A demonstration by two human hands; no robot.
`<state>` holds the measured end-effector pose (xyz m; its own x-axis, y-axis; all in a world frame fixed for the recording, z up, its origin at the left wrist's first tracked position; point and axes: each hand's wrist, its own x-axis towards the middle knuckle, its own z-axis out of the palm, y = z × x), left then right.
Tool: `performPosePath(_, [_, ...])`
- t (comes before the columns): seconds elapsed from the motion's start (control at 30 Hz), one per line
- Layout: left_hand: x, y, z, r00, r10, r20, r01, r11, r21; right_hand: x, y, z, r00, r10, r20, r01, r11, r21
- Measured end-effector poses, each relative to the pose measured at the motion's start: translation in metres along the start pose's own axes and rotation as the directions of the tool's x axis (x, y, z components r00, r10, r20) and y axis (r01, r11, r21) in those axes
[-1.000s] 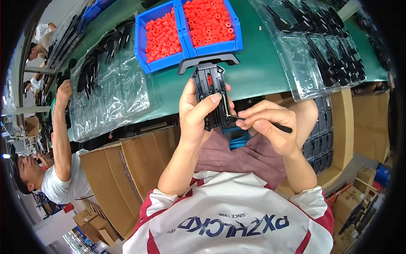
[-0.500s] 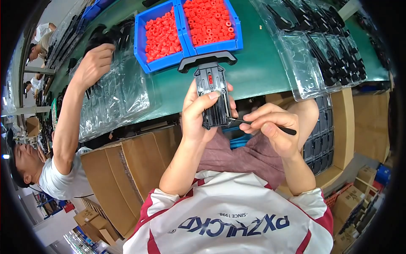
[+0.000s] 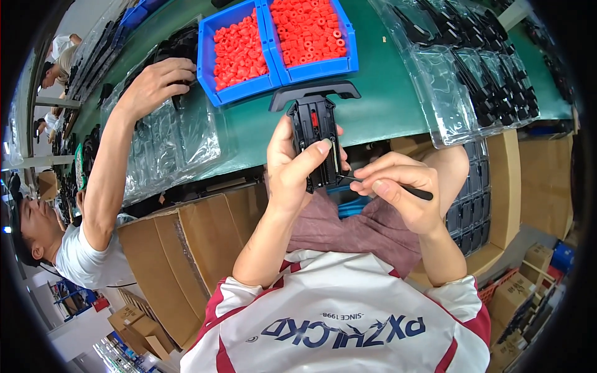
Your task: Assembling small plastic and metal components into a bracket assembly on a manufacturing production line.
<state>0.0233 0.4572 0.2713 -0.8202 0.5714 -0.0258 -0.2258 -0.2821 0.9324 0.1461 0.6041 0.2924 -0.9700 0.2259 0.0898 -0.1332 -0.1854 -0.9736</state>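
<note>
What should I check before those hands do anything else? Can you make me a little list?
1. Left hand gripping the black part: ok, thumb across its face.
2. Right hand holding the thin dark tool: ok, by its handle end.
3. Tool tip touching the black part: cannot tell; it's at the lower right edge, too small.
4. Red pieces inside the blue bins: ok.
5. Co-worker's hand away from the tool: ok, it's over at the left.

Left grip [image 3: 291,170] partly behind black device [image 3: 323,169]
</note>
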Motion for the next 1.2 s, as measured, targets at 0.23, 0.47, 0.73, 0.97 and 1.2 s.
performPosePath(0.23, [0.0, 0.0, 0.007, 0.994, -0.104, -0.01, 0.097, 0.954, -0.283, 0.006, -0.005, 0.017, 0.989, -0.148, 0.006, 0.148, 0.989, 0.011])
performPosePath(0.47, [-0.002, -0.002, 0.009, 0.997, -0.061, -0.04, 0.057, 0.994, -0.094, 0.008, -0.007, 0.025, 0.986, -0.134, 0.096, 0.155, 0.954, -0.256])
performPosePath(0.73, [-0.002, -0.005, 0.009, 0.996, -0.069, -0.057, 0.066, 0.996, -0.051, 0.006, 0.002, 0.028, 0.987, -0.16, -0.001, 0.157, 0.967, -0.2])
performPosePath(0.97, [0.002, -0.002, 0.005, 0.984, -0.164, -0.063, 0.155, 0.978, -0.138, 0.005, 0.0, 0.021, 0.984, 0.168, -0.054, -0.155, 0.97, 0.186])
performPosePath(1.2, [0.006, -0.002, 0.003, 0.965, -0.263, -0.016, 0.239, 0.899, -0.368, -0.001, 0.012, 0.024, 0.999, 0.005, 0.038, -0.007, 0.999, 0.05])
